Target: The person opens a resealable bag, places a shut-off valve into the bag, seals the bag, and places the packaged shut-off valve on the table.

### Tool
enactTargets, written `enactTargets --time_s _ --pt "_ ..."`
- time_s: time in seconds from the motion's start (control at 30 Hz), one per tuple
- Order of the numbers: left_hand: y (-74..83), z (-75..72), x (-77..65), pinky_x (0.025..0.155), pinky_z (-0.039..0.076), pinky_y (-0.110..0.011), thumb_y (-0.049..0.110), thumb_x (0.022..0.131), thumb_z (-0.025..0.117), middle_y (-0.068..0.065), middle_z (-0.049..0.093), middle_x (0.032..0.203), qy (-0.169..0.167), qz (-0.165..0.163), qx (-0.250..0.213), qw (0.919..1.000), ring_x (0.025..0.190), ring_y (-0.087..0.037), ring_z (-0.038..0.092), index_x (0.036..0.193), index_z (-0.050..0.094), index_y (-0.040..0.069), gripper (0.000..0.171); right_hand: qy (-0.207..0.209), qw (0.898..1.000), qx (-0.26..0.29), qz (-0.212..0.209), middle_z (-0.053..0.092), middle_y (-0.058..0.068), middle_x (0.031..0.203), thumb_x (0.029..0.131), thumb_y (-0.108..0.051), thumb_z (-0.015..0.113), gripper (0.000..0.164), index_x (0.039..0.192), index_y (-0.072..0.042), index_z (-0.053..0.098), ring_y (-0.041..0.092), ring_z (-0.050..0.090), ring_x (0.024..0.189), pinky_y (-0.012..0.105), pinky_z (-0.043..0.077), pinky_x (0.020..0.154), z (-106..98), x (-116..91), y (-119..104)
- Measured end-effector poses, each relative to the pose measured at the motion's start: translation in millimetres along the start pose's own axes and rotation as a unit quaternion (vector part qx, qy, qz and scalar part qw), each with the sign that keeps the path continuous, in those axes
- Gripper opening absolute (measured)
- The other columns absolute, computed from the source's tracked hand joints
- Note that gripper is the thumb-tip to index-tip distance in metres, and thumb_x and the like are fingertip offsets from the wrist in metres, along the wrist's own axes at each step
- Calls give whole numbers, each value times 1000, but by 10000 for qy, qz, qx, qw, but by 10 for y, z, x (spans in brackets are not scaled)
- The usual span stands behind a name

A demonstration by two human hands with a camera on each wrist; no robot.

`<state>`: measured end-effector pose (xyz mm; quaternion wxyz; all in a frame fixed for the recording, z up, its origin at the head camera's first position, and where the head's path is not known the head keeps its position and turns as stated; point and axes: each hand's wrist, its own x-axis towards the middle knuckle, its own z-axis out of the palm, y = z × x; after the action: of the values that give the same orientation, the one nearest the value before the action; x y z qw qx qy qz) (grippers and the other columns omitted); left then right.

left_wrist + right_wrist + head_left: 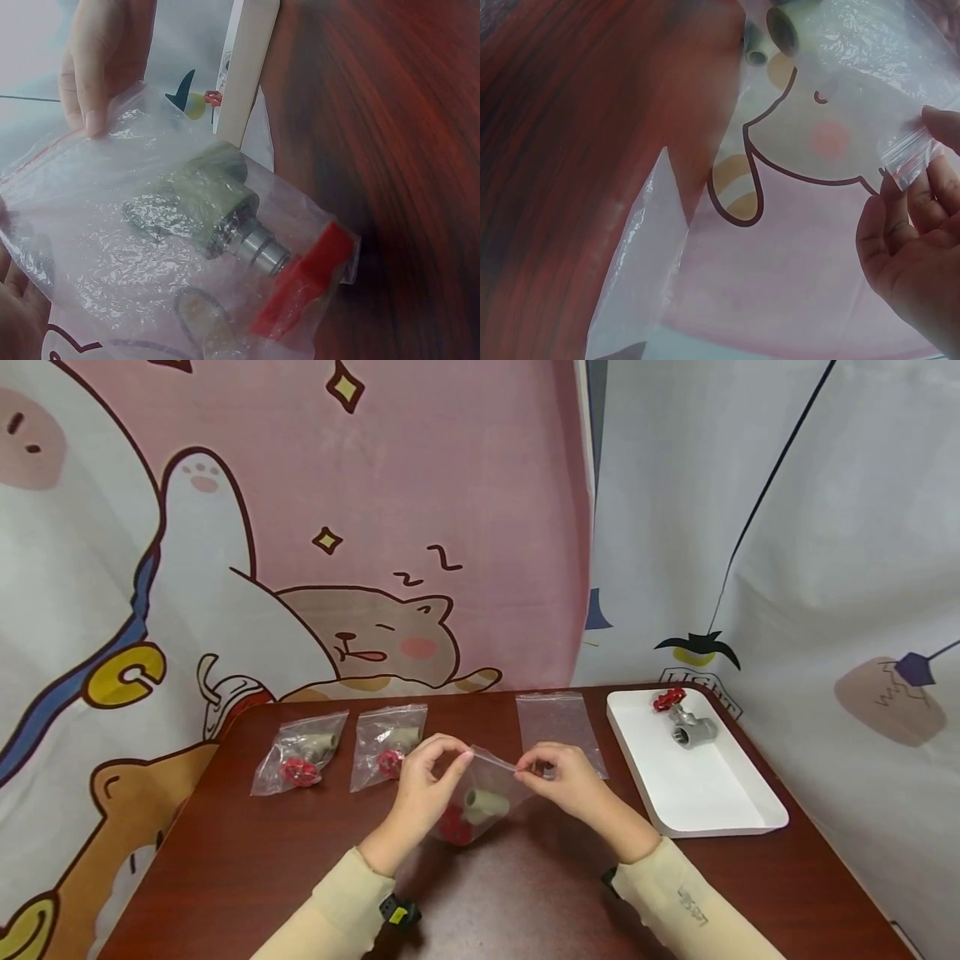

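Note:
A clear zip bag (517,787) hangs between my two hands, stretched by its top edge. My left hand (427,781) pinches one upper corner between thumb and fingers. At the opposite corner, my right hand (562,777) pinches the zip strip (906,159). Inside the bag lies a valve with a grey-green T-shaped body (202,195), a metal stem (259,247) and a red handwheel (304,285). The valve sits low in the bag, with the handwheel toward the bottom corner.
Two bagged valves (302,770) (390,762) lie at the back left of the brown table (525,893). An empty zip bag (561,722) lies flat behind my right hand. On the right, a white tray (720,802) holds another red-handled valve (693,731).

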<state>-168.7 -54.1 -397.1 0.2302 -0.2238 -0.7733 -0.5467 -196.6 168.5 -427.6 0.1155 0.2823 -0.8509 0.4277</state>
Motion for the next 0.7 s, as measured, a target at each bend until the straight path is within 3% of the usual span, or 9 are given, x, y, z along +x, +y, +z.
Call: enactTargets --time_s 0.1,0.27,0.5,0.7 --pt "5 1 -4 78 47 -25 3 86 67 -11 66 84 10 -7 3 10000 85 -21 61 85 66 -2 5 -56 10000 -63 47 62 -9 73 78 -11 76 8 80 -14 69 5 54 68 31 49 61 -10 -18 5" --pt "-7 4 -6 79 47 -25 2 86 67 -12 66 82 63 12 41 10000 85 -23 61 84 65 -3 6 -97 9999 -103 22 60 -10 73 79 -12 76 7 80 -15 69 2 53 67 27 48 59 -17 -34 24" --pt "-347 35 -46 78 47 -24 9 86 68 -6 67 85 82 -160 78 9998 87 -17 60 87 68 3 7 -77 9999 -103 7 59 -10 73 80 -12 75 7 79 -15 69 1 52 68 21 48 58 -11 -44 57" --pt "-396 17 -56 78 47 -24 17 88 68 -1 67 86 74 -113 25 9999 88 -12 60 87 68 8 9 -98 9998 -140 -45 59 -11 73 81 -11 74 8 78 -15 68 2 52 68 21 48 59 -25 -78 56"
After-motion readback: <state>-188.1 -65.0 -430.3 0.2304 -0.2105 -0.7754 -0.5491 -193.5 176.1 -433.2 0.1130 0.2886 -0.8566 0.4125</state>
